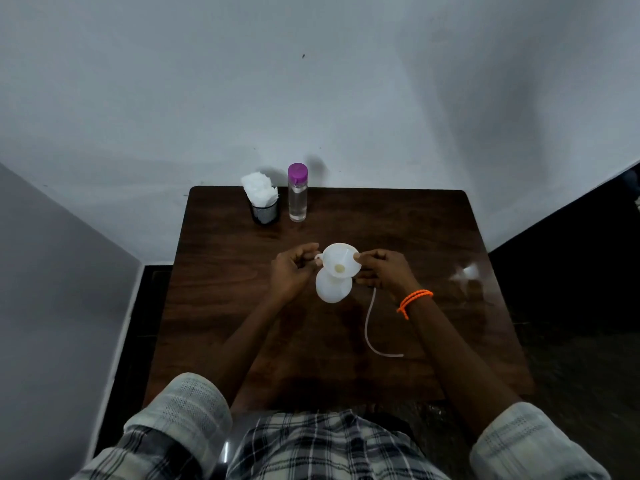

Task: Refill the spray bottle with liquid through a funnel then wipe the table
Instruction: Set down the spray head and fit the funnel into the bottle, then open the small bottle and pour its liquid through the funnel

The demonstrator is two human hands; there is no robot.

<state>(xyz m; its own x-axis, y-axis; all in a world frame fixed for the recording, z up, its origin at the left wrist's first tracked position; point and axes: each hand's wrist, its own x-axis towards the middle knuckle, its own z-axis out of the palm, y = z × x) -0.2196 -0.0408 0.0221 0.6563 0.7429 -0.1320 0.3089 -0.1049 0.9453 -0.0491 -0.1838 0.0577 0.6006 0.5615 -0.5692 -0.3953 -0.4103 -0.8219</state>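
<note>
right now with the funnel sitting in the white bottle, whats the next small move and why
Probably let the left hand go and reach for the purple-capped bottle at the table's far edge. The funnel already sits in the white spray bottle, the right hand steadies its rim, and the clear liquid is still capped.

Table (415, 237) surface to the right and front lay open. A tissue holder (265, 211) and clear bottle (298, 199) blocked the far left corner; a tube (369, 327) crossed the near centre.

Sleeves: I note pale plaid shirt sleeves (180, 407), rolled above the elbows.
Wrist: orange beaded bracelet (414, 301), right side, double-looped.
</note>
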